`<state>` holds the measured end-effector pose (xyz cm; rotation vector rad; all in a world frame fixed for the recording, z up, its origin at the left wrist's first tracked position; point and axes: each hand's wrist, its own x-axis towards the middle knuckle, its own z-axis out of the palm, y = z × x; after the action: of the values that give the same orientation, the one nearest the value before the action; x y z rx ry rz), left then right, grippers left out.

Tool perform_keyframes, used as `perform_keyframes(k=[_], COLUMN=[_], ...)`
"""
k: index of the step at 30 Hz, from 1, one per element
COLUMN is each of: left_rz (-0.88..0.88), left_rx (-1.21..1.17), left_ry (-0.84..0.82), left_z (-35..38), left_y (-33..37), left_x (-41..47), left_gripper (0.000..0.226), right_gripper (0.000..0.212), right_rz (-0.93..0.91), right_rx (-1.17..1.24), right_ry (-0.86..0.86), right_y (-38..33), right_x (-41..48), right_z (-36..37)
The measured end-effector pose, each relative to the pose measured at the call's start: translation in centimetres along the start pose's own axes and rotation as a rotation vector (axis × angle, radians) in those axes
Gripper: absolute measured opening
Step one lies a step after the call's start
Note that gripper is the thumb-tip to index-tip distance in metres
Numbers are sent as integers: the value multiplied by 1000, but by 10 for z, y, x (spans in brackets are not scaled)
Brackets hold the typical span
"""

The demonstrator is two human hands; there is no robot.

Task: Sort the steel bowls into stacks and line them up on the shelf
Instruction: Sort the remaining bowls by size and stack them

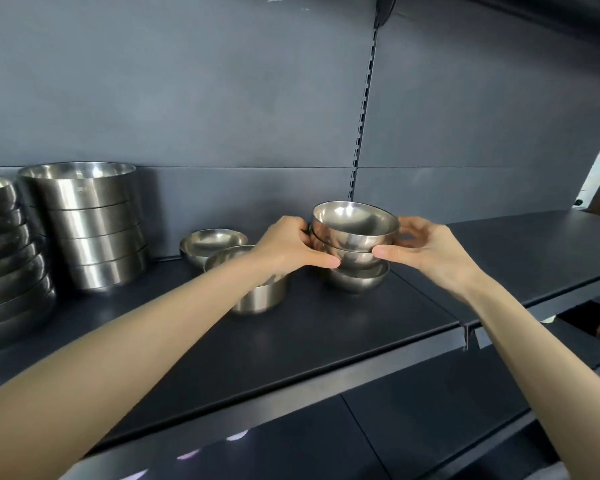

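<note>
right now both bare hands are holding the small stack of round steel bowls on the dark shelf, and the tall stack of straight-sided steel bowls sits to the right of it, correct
Not quite. The head view shows the left hand and right hand gripping the small stack of round steel bowls on the dark shelf, but the tall stack of straight-sided steel bowls sits to the left of it, not the right.

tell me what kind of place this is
Probably a shop or stockroom aisle: a dark metal shelf on a slotted upright rail, holding stacks of steel bowls.
</note>
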<state>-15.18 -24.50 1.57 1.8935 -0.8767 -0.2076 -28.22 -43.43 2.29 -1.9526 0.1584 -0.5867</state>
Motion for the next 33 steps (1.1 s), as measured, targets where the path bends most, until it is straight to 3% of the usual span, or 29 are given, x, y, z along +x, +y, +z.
perform_keyframes(k=[4, 13, 17, 25, 33], left_rz=[-5, 49, 22, 17, 66], left_rx=[36, 152, 261, 327, 201], left_ry=[-147, -400, -390, -476, -324], left_z=[-1, 10, 12, 13, -3], left_y=[-8, -24, -33, -34, -28], left_x=[34, 74, 82, 84, 78], left_gripper=[23, 32, 40, 21, 29], right_gripper=[51, 47, 52, 67, 65], right_rz=[49, 120, 138, 151, 89], right_rx=[-37, -55, -38, -36, 7], right_ry=[36, 79, 75, 7, 44], right_y=[16, 50, 59, 64, 48], right_x=[17, 29, 29, 28, 35], right_z=[1, 3, 5, 8, 10])
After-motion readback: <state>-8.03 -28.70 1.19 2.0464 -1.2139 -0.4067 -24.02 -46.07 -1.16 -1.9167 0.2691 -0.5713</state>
